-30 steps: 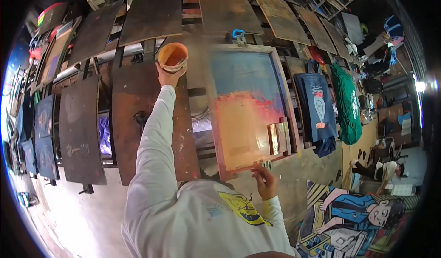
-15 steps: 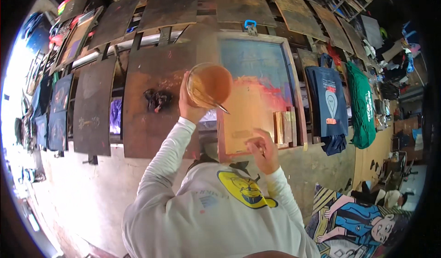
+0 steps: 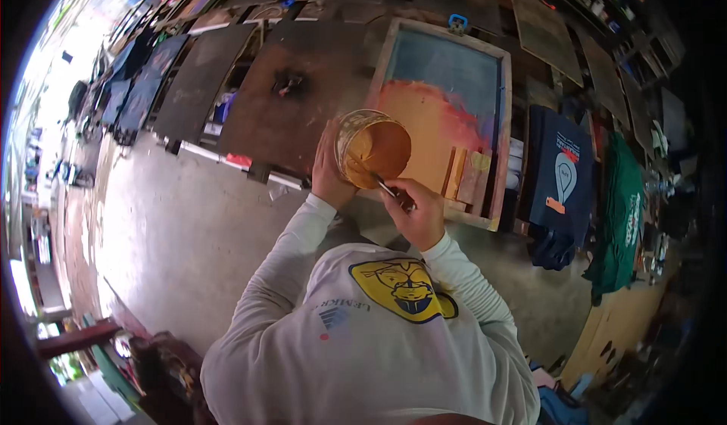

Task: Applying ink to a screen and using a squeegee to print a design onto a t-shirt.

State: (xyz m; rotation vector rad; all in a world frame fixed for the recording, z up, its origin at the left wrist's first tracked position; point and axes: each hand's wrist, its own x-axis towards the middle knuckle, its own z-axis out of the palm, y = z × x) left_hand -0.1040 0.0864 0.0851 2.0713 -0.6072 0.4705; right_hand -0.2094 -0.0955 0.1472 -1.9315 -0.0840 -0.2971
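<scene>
My left hand [image 3: 331, 168] is wrapped round an orange-stained container [image 3: 385, 144], tipped so its inside shows. My right hand [image 3: 413, 205] grips the handle of a thin utensil [image 3: 383, 183] that reaches into that container. Just beyond them, a wooden-framed screen [image 3: 503, 84] with a blue clamp [image 3: 457, 22] at its top is smeared orange, red and blue. Several wooden-edged blades [image 3: 475, 172] rest in its lower right part. To its left is a dark brown board [image 3: 273, 122] with a black blotch.
Rows of dark boards [image 3: 189, 84] run across the top and left. Navy printed fabric bags [image 3: 553, 190] and green ones [image 3: 613, 221] hang at the right. A tan sheet [image 3: 621, 323] lies at the lower right. Grey concrete floor [image 3: 182, 228] shows below the boards.
The view has shifted. The container has come down from high over the left board toward my body. My right hand has risen from the screen's lower edge and now grips the utensil.
</scene>
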